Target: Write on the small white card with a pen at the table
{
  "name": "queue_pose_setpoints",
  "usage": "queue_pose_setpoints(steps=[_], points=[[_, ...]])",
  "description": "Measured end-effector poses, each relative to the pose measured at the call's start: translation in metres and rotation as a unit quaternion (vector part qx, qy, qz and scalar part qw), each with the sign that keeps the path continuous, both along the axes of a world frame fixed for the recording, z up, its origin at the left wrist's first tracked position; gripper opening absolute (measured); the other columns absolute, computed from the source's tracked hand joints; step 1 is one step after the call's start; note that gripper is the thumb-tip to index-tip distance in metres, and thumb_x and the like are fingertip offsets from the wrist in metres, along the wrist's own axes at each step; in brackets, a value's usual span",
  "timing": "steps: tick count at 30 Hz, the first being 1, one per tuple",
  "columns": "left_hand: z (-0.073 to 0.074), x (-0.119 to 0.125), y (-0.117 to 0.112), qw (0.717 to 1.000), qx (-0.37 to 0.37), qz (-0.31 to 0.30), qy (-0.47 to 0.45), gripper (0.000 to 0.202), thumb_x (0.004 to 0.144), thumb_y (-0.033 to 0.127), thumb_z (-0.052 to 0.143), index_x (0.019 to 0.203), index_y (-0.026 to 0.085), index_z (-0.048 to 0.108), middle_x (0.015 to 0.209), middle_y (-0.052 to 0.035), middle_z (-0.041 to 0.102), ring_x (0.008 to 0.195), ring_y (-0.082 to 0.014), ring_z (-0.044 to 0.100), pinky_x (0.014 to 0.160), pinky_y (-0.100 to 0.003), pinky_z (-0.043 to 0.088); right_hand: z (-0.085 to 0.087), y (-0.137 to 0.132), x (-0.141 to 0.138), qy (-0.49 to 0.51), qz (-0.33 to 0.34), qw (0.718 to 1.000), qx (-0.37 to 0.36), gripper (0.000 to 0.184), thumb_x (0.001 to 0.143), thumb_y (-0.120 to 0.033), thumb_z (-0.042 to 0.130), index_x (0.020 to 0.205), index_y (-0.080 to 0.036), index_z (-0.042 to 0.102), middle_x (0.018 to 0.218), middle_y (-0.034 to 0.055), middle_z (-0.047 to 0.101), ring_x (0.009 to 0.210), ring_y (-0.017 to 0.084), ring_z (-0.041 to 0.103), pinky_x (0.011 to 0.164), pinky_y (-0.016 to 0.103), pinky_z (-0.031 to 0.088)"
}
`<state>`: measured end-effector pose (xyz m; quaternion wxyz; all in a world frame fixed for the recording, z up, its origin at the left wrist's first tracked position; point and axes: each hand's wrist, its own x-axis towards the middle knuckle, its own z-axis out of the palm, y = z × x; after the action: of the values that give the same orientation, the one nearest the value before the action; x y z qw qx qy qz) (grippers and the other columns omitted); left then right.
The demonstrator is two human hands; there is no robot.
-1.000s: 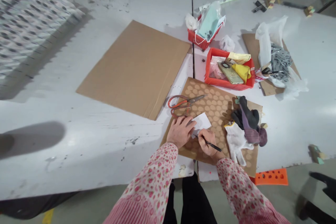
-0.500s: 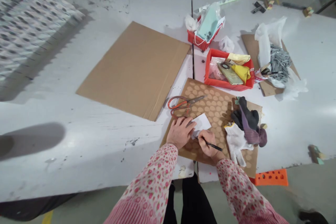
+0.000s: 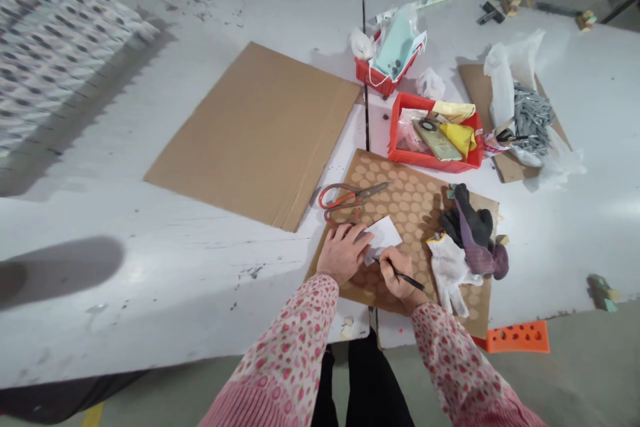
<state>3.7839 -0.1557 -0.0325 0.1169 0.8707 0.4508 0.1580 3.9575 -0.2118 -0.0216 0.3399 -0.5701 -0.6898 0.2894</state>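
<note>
My right hand (image 3: 397, 272) is closed round a black pen (image 3: 411, 280), its tip at the lower edge of a small white paper (image 3: 385, 233). Flat on the paper's left side lies my left hand (image 3: 343, 252), fingers stretched out and holding nothing. Both rest over a brown cardboard sheet (image 3: 415, 187) patterned with pale round spots. Orange-handled scissors (image 3: 353, 199) lie just above my left hand. To the right of my right hand are a white knit glove (image 3: 450, 270) and a purple and black glove (image 3: 473, 233).
A plain cardboard sheet (image 3: 255, 133) lies left. Behind are a red bin (image 3: 425, 159) with a phone and yellow cloth, another red bin (image 3: 373, 77), and a plastic bag of grey pieces (image 3: 533, 120). Stacked patterned material (image 3: 65, 47) stands far left. An orange perforated piece (image 3: 517, 337) juts at the front edge.
My right hand and the pen have shifted very slightly to the right along the paper. My left hand stays in place.
</note>
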Motion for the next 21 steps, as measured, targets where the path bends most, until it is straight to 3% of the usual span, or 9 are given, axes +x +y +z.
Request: queue_pose_setpoints(steps=[21], points=[[0.0020, 0.0003, 0.0010, 1.000, 0.013, -0.002, 0.000, 0.025, 0.091, 0.030, 0.050, 0.112, 0.031, 0.062, 0.125, 0.0014, 0.061, 0.108, -0.0217, 0.049, 0.083, -0.040, 0.042, -0.0027, -0.0004, -0.0010, -0.022, -0.009, 1.000, 0.010, 0.020, 0.088, -0.022, 0.037, 0.070, -0.019, 0.046, 0.057, -0.0016, 0.047, 0.053, 0.010, 0.043, 0.052, 0.024, 0.032]])
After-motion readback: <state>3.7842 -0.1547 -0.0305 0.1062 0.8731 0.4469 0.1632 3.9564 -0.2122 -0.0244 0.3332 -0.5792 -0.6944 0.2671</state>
